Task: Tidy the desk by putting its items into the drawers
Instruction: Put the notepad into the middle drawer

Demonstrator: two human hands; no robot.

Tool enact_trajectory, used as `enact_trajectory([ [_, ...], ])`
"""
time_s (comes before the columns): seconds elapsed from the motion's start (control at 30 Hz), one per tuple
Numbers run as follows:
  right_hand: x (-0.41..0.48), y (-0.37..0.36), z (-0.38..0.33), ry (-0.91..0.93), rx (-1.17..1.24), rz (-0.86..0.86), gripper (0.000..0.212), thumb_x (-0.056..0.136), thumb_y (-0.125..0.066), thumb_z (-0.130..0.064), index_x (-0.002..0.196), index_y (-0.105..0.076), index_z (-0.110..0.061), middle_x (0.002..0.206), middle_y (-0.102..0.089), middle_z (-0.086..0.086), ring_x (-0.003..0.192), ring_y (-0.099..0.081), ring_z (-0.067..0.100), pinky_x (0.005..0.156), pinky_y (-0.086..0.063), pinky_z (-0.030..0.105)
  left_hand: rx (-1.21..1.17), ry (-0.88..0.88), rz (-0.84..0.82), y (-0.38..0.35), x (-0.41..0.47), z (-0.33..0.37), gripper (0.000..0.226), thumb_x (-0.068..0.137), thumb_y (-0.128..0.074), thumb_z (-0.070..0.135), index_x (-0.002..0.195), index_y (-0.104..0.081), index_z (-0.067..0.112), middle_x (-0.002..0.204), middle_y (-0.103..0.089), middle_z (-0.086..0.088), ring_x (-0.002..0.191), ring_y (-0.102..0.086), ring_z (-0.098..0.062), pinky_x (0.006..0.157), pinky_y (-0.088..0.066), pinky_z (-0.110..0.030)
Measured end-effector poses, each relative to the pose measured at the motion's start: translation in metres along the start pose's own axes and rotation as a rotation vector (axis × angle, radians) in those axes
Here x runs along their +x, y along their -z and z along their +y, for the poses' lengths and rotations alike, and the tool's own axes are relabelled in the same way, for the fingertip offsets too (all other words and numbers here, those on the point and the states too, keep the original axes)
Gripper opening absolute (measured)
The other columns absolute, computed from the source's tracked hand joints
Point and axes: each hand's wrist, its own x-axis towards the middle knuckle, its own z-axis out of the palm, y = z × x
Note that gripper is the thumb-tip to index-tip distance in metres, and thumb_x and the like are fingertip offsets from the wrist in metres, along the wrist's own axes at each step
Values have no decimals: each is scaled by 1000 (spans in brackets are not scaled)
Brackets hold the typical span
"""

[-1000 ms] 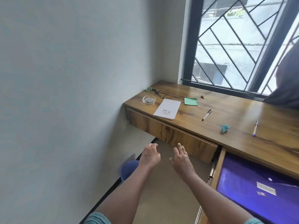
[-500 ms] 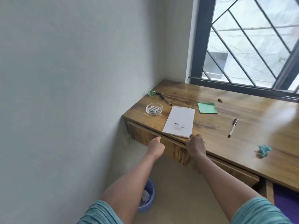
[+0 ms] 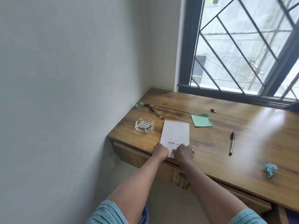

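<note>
Hands meet at the near edge of a spiral notepad (image 3: 175, 135) on a wooden desk (image 3: 218, 159) under a barred window. The left hand (image 3: 161, 151) pinches the pad's near-left corner with curled fingers. The right hand (image 3: 183, 153) curls over the near-right corner, so both are closed on the pad. It lies flat at the desk's front lip, long axis running straight away from the person, wire binding at the far end. The drawer (image 3: 129, 153) directly below the grip appears closed; opening it would likely take a freed hand, and the left sits nearer its front. A pen (image 3: 231, 143) and green paper (image 3: 202, 120) lie to the right.
</note>
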Motion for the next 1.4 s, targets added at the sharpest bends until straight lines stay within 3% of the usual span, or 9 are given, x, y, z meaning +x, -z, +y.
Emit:
enact_trajectory([
  [0.23, -20, 1, 5, 25, -20, 79, 38, 92, -50, -36, 118, -54, -8, 123, -49, 17, 116, -44, 35, 98, -38, 41, -215, 164, -23, -1, 9, -5, 45, 93, -34, 8, 138, -38, 0, 143, -41, -19, 127, -45, -33, 97, -44, -33],
  [0.4, -34, -8, 28, 204, -197, 137, 75, 83, -29, -73, 122, -53, -14, 119, -51, 14, 112, -47, 33, 92, -38, 39, -339, 215, -15, -4, 7, -3, 44, 93, -38, 8, 136, -42, -2, 142, -43, -19, 126, -46, -33, 96, -45, -34],
  [0.53, -31, -10, 45, 420, -309, 177, 106, 63, 5, -89, 117, -52, -17, 125, -50, 10, 104, -55, 34, 79, -47, 41, -423, 178, 9, -2, 6, -3, 34, 91, -40, 2, 121, -54, -6, 126, -58, -20, 98, -59, -30, 71, -42, -27],
  [0.63, -26, -17, 59, 441, -444, 108, 69, 71, -50, -70, 112, -52, -14, 108, -65, 15, 82, -65, 38, 60, -52, 44, -462, 156, 49, -1, 0, 1, 32, 91, -44, 3, 118, -57, -7, 122, -61, -19, 101, -62, -31, 71, -43, -26],
  [0.7, -25, -23, 64, 471, -481, 117, 71, 57, -80, -39, 114, -47, -12, 99, -69, 20, 77, -67, 41, 61, -53, 48, -478, 139, 61, -1, -5, 4, 35, 91, -46, 5, 123, -56, -6, 126, -59, -20, 113, -60, -33, 74, -43, -27],
  [0.87, -42, -3, 55, 534, -496, 180, 47, 64, -53, -3, 111, -50, -1, 80, -70, 21, 56, -67, 35, 44, -52, 38, -488, 82, 105, -2, -23, 15, 27, 89, -48, 4, 110, -61, -8, 96, -59, -14, 86, -56, -26, 69, -39, -27],
  [1.03, -55, 6, 54, 569, -278, 178, 50, 92, -30, -1, 142, -26, -7, 125, -55, 14, 105, -62, 35, 81, -49, 40, -536, -32, 192, -4, -40, 26, 24, 85, -56, 10, 102, -65, -4, 92, -62, -12, 81, -54, -22, 67, -38, -26],
  [1.27, -61, 15, 54, 362, 361, 177, 40, 97, -34, -10, 135, -43, -17, 103, -69, 18, 92, -65, 36, 65, -42, 32, -758, -140, -74, -17, -49, 32, 44, 91, -53, 47, 106, -66, 8, 92, -67, -6, 83, -61, -20, 65, -46, -27],
  [1.4, -56, 16, 57, 207, 731, 118, 27, 95, -48, -17, 116, -60, -5, 91, -70, 17, 80, -65, 30, 64, -48, 36, -692, -47, -74, -36, -49, 17, 29, 99, -43, 29, 78, -58, 15, 72, -54, 1, 63, -50, -10, 52, -39, -19],
])
